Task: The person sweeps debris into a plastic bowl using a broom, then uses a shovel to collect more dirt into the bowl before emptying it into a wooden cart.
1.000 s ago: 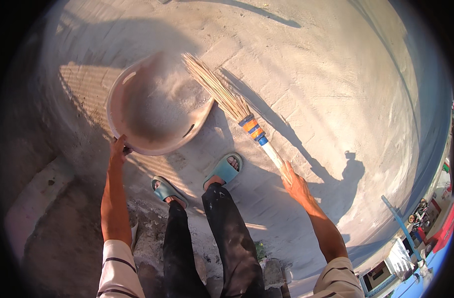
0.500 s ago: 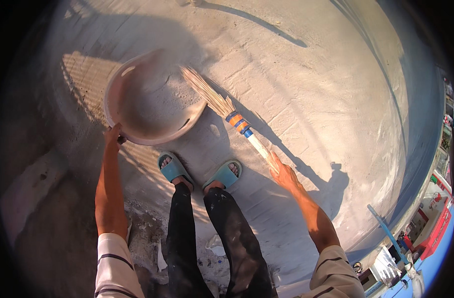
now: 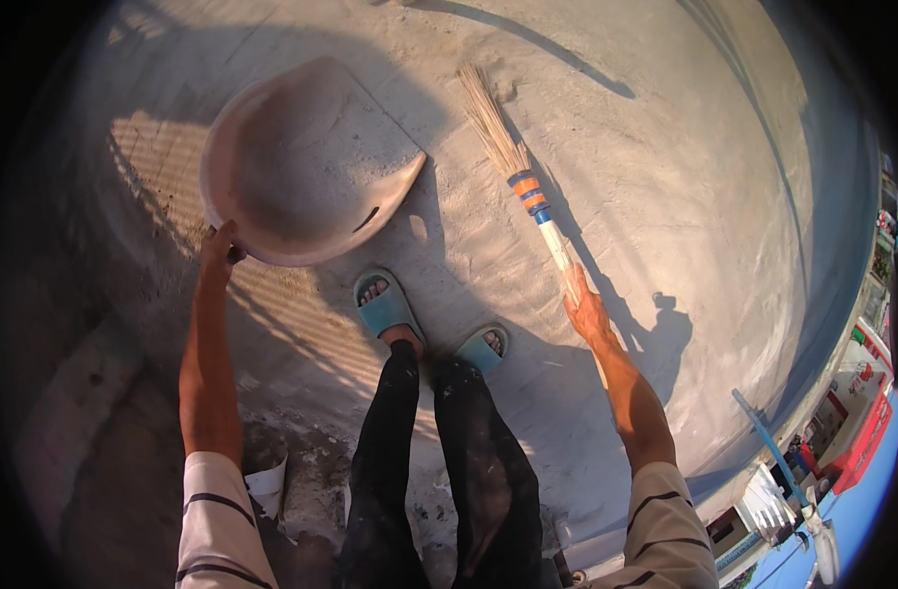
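Note:
My left hand is closed on the near left rim of a wide, shallow, pinkish-brown scoop pan. Its rounded wall faces left, and the straight open edge on the far right meets the ground. Pale dust and fine grit lie across its floor. In my right hand is the pale handle of a stick broom, bound with blue and orange bands. The broom's straw tips point away from me, low over the dusty ground to the right of the pan and apart from it.
My feet in teal slides stand on the dusty concrete ground, close to the pan. A white broken container sits among rubble at the lower left. A blue pole and red structure show at far right.
The broom has swung right, away from the pan's edge. The pan has moved slightly farther from me, and the dust cloud over it has thinned. My left foot has stepped forward and right.

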{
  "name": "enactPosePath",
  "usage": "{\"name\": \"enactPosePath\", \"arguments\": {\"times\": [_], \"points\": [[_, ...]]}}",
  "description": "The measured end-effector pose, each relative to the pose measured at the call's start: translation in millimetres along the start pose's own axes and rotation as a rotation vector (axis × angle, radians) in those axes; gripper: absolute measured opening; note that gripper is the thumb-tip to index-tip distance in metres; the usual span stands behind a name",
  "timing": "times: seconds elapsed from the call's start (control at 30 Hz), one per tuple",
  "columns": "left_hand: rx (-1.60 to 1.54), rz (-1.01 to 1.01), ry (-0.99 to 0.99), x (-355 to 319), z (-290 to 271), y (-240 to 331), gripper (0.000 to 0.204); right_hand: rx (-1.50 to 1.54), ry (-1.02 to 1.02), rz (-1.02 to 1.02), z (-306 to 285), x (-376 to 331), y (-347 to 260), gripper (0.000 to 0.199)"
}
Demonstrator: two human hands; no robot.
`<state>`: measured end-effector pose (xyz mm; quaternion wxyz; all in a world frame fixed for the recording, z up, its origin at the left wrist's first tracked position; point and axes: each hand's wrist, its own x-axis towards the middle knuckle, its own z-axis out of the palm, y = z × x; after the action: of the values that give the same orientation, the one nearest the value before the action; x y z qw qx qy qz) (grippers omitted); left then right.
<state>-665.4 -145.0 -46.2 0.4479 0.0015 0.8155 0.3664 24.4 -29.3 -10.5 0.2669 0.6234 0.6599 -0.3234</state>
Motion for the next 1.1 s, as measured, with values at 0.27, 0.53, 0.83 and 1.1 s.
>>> {"name": "enactPosePath", "arguments": {"times": [0.27, 0.53, 0.83, 1.1], "points": [[0.004, -0.009, 0.008, 29.0, -33.5, 29.5, 0.045, 0.128, 0.059, -0.255, -34.9, -49.4, -63.6, 0.075], [-0.084, 0.008, -0.100, 53.0, -25.5, 20.6, 0.046, 0.031, -0.015, -0.181, -25.5, -3.9, -106.0, 0.073], [0.039, 0.020, 0.021, 17.7, -103.8, -10.3, 0.047, 0.188, 0.080, -0.248, -45.8, -135.6, -95.3, 0.073], [0.044, -0.033, 0.008, -21.4, -131.0, -47.2, 0.047, 0.078, -0.190, -0.052, -15.9, -117.7, -125.9, 0.070]]}}
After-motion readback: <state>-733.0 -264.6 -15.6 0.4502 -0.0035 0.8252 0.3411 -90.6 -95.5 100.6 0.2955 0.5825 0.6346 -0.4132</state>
